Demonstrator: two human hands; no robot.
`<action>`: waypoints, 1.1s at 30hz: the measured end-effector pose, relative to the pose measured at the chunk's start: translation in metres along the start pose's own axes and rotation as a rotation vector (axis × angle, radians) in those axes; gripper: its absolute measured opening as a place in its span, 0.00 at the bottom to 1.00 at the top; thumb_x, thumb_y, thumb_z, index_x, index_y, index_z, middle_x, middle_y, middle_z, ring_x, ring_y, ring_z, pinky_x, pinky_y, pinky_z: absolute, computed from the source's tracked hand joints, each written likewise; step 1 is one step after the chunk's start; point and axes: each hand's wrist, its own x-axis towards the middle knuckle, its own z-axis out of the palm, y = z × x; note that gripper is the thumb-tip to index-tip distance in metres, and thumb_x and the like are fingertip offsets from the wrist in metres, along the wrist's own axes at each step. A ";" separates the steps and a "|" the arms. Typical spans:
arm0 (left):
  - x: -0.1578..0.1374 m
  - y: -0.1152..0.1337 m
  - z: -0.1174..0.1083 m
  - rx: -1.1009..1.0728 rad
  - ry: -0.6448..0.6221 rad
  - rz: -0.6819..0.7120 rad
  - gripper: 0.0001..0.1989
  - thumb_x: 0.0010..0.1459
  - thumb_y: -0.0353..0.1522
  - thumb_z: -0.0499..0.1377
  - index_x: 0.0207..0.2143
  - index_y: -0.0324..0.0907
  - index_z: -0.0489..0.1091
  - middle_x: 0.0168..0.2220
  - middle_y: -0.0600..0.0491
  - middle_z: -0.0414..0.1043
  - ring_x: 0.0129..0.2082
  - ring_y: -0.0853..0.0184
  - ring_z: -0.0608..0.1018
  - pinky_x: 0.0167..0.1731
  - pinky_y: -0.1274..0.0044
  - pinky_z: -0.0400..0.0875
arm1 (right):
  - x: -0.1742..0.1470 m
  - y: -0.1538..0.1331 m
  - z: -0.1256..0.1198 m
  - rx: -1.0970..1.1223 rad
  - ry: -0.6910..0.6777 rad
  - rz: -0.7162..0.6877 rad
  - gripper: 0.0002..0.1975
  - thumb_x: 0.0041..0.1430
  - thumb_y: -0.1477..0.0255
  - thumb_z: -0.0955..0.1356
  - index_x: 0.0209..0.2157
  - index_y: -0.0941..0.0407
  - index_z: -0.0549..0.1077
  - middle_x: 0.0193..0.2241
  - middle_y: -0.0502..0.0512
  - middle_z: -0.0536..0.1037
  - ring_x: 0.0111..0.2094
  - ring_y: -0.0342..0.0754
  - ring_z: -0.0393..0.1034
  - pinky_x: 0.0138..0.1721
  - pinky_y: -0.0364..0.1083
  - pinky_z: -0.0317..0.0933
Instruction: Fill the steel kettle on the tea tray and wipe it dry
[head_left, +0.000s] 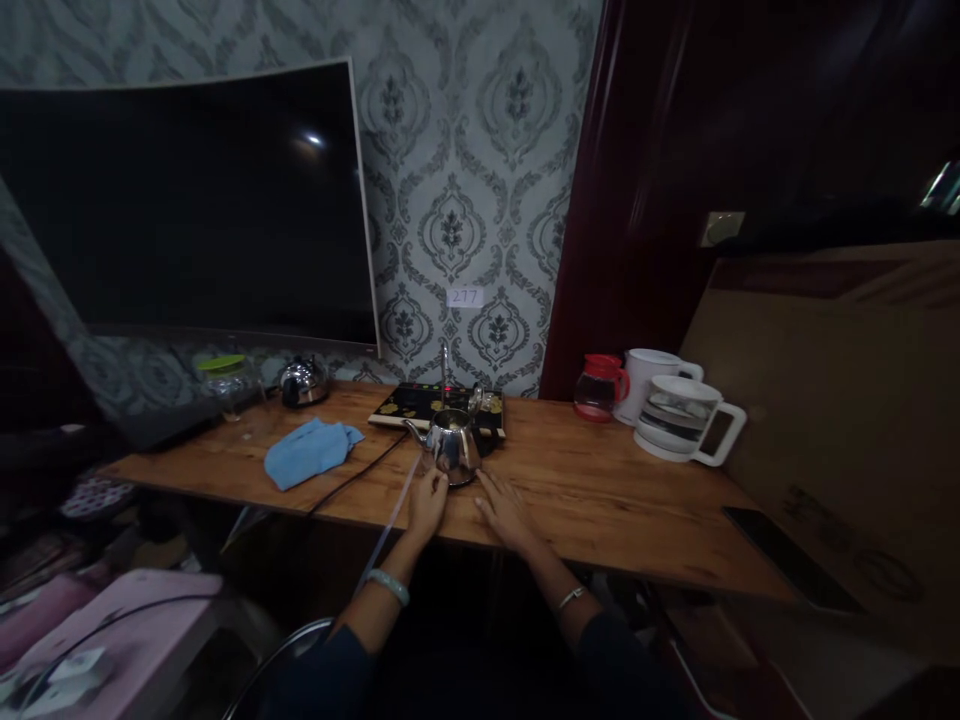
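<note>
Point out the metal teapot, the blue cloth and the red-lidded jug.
Metal teapot (454,450): head view, on the front of its body.
Blue cloth (309,453): head view, near its middle.
Red-lidded jug (597,390): head view, on its side below the lid.

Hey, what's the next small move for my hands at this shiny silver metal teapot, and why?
Probably steady the shiny silver metal teapot from both sides: its top is open, the bare left hand has fingertips near its lower front, and the bare right hand is spread low beside it.

Left hand (427,500) and right hand (510,512) apparently against shiny teapot (454,446).
</note>
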 end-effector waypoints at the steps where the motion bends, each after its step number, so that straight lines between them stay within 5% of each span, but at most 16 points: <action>1: 0.000 0.000 0.000 -0.001 -0.001 -0.001 0.13 0.55 0.38 0.49 0.23 0.42 0.65 0.23 0.55 0.69 0.27 0.67 0.72 0.31 0.77 0.64 | 0.000 0.001 0.001 0.002 0.002 0.002 0.29 0.66 0.61 0.56 0.65 0.54 0.53 0.65 0.59 0.57 0.65 0.54 0.50 0.62 0.56 0.44; 9: 0.000 0.000 0.002 -0.028 -0.004 -0.027 0.10 0.53 0.36 0.50 0.23 0.42 0.66 0.23 0.55 0.68 0.28 0.67 0.71 0.32 0.77 0.64 | 0.002 0.004 0.004 -0.075 -0.002 -0.015 0.26 0.67 0.60 0.54 0.59 0.55 0.64 0.62 0.60 0.62 0.64 0.54 0.52 0.62 0.54 0.46; 33: 0.000 -0.008 0.001 -0.028 -0.118 -0.038 0.11 0.45 0.26 0.47 0.21 0.42 0.68 0.21 0.56 0.69 0.25 0.68 0.71 0.28 0.78 0.60 | 0.002 0.007 0.009 -0.107 0.030 -0.017 0.24 0.67 0.60 0.54 0.59 0.53 0.65 0.62 0.59 0.63 0.63 0.53 0.54 0.61 0.55 0.47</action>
